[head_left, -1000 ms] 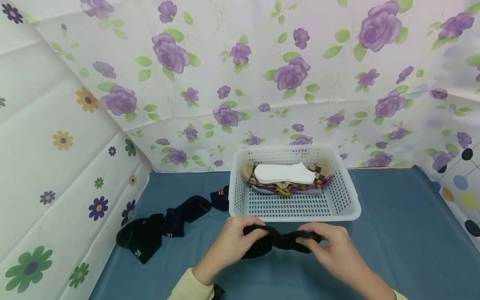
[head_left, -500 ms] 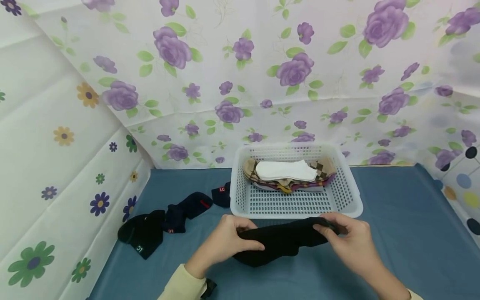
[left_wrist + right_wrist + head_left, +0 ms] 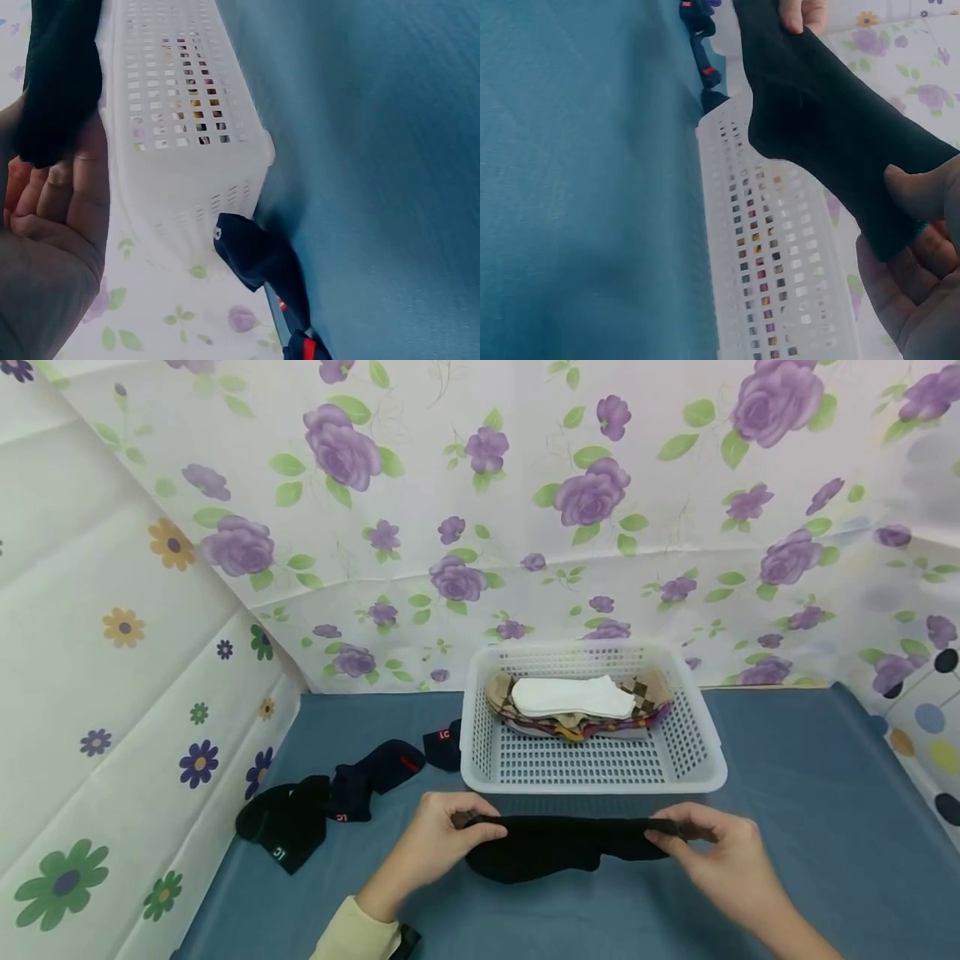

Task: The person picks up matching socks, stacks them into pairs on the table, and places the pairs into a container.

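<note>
A black sock (image 3: 555, 847) is stretched sideways in front of the basket, its heel bulging downward. My left hand (image 3: 442, 835) pinches its left end between thumb and fingers. At the other end, my right hand (image 3: 712, 843) grips the sock's cuff, thumb on the near side. The right wrist view shows the sock (image 3: 817, 112) lying flat and taut from one hand to the other. In the left wrist view, the dark toe part of the sock (image 3: 60, 82) covers some of my left fingers.
A white plastic basket (image 3: 592, 787) holds a pile of folded socks (image 3: 570, 697), a white pair on top. Left of it lie navy socks (image 3: 382, 767) and black socks (image 3: 288, 818) on the blue cloth (image 3: 810, 793). Another dark item (image 3: 406, 942) shows by the left sleeve.
The sock was bunched and twisted between the hands; now it is pulled out straight and level. The hands have moved farther apart.
</note>
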{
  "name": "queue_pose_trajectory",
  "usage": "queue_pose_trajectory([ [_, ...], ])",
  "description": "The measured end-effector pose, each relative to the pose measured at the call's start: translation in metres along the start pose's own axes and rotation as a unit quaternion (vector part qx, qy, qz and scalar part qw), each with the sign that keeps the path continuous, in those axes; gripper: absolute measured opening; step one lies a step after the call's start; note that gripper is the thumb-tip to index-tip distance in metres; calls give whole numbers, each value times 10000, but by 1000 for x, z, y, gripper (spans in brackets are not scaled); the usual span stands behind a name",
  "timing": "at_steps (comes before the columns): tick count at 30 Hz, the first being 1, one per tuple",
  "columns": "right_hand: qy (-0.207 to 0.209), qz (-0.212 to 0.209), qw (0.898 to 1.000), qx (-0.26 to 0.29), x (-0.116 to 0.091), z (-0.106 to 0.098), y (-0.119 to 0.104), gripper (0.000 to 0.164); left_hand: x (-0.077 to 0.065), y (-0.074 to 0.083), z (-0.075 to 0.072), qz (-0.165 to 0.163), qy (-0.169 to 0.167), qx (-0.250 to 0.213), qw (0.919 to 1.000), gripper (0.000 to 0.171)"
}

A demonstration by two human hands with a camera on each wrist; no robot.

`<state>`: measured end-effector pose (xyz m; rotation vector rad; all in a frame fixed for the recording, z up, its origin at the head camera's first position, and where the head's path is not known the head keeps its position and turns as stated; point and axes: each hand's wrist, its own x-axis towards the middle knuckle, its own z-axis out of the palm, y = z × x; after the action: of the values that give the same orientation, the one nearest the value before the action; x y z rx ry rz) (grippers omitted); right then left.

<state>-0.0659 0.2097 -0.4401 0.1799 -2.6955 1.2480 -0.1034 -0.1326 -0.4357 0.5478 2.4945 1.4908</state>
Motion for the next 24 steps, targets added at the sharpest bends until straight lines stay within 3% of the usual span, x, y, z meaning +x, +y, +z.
queue_pose_trajectory([
  [3, -264, 190, 9995, -57, -2, 2, 2, 14, 0, -4, -1, -127, -25, -46, 9999, 12],
  [7, -686, 753, 9948, 20, -2, 6, 6, 16, 1, -12, -5, -526, -221, -305, 9979, 15],
  [12, -1165, 1417, 9830, 116, 3, 10, 14, 30, 4, -23, -5, -1039, -317, -524, 9927, 17],
  [18, -1676, 1949, 9661, 242, 4, 20, 26, 44, 10, -33, 8, -1439, -135, -13, 9895, 16],
  [24, -1731, 1993, 9641, 278, 4, 30, 31, 45, 14, -44, 25, -1661, 116, 543, 9846, 7],
])
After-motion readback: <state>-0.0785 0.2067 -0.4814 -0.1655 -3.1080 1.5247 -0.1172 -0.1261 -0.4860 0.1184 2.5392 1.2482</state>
